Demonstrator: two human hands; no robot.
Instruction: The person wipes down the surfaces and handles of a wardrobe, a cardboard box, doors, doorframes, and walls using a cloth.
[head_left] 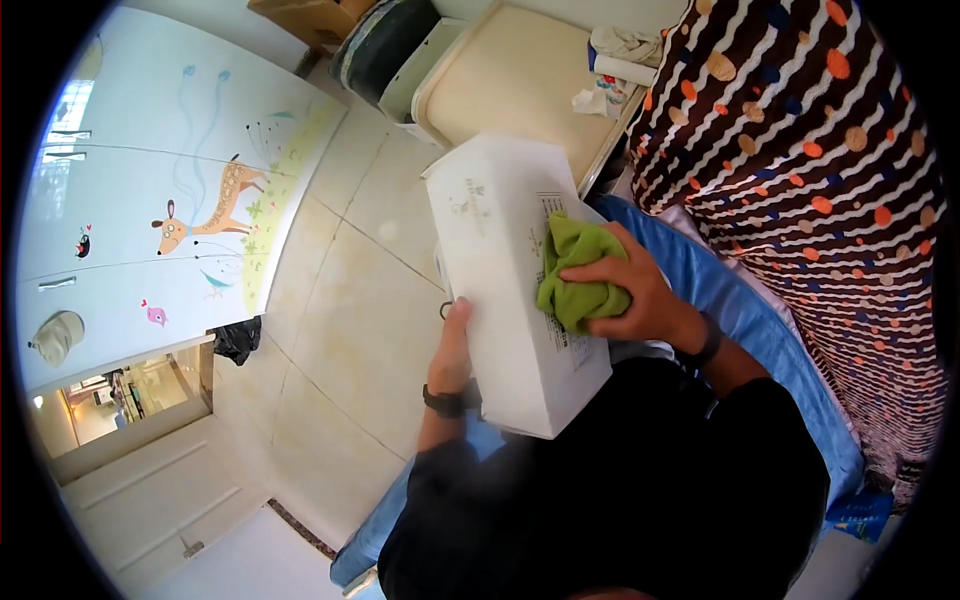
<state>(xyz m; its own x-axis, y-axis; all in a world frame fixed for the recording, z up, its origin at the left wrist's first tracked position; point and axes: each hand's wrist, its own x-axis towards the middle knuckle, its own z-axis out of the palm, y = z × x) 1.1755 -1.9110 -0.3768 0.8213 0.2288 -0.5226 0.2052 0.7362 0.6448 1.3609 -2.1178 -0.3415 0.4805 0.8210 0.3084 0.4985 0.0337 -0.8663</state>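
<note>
A long white box (495, 290) with printed labels is held up at a tilt in front of my body. My left hand (455, 345) grips its left side, thumb on the near face and the other fingers hidden behind it. Bunched in my right hand (640, 290) is a green cloth (580, 270), pressed against the printed side of the box. Part of the printed text is covered by the cloth.
A cream-topped table (520, 70) stands ahead, with tissues (605, 95) at its right corner. At the right hangs a patterned brown cloth (790, 150) beside blue bedding (700, 260). A white wardrobe (120, 200) with a deer picture is at the left, a black bag (237, 341) beside it on the tiled floor (330, 350).
</note>
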